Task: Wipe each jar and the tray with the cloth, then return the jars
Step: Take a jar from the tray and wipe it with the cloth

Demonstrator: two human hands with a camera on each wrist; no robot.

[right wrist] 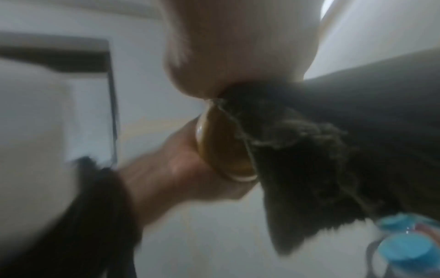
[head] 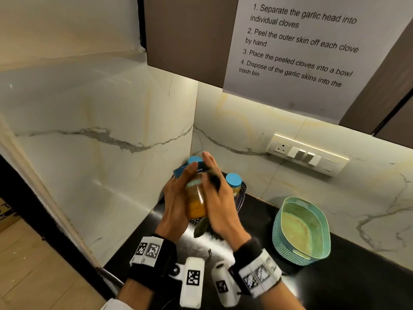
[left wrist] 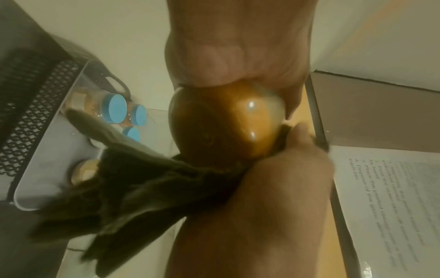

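A glass jar (head: 196, 199) with orange-yellow contents is held up in front of the wall corner. My left hand (head: 175, 198) grips it from the left, fingers curled round the glass. From the right, my right hand (head: 220, 204) holds a dark cloth (head: 214, 180) against the jar; the cloth's tail hangs below (head: 201, 228). The left wrist view shows the jar's base (left wrist: 226, 122) and the cloth (left wrist: 142, 188) under the right hand (left wrist: 273, 188). Behind the hands stands a dark mesh tray (head: 243, 191) with blue-lidded jars (head: 233, 181).
A teal perforated basket (head: 301, 229) sits on the black counter (head: 357, 276) to the right. A switch and socket panel (head: 308, 155) is on the back wall. A printed sheet (head: 290, 52) hangs from the cabinet above. Marble walls close the corner at left and behind.
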